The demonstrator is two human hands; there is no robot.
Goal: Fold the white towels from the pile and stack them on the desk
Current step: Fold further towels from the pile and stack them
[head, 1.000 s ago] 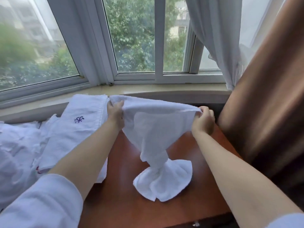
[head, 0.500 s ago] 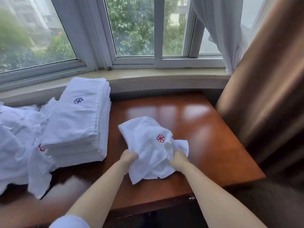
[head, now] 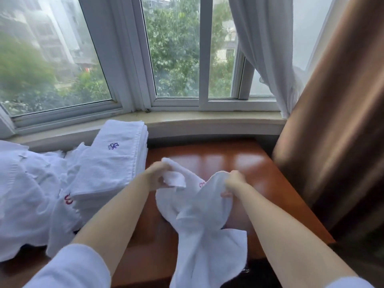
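The towel in the middle is plain white with a small red emblem, partly hidden. The folded stack is white too, with a dark blue embroidered emblem on top. The loose pile is white. The desk is glossy reddish-brown, the curtain brown.

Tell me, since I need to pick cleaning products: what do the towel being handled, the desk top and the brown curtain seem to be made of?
The towel looks like white cotton terry: matte, nubbly, draping limply from both hands. The desk top appears to be reddish-brown wood or veneer with a glossy varnish, since it mirrors the window light. The brown curtain seems a smooth satin-like fabric, judging by its soft sheen along the folds.
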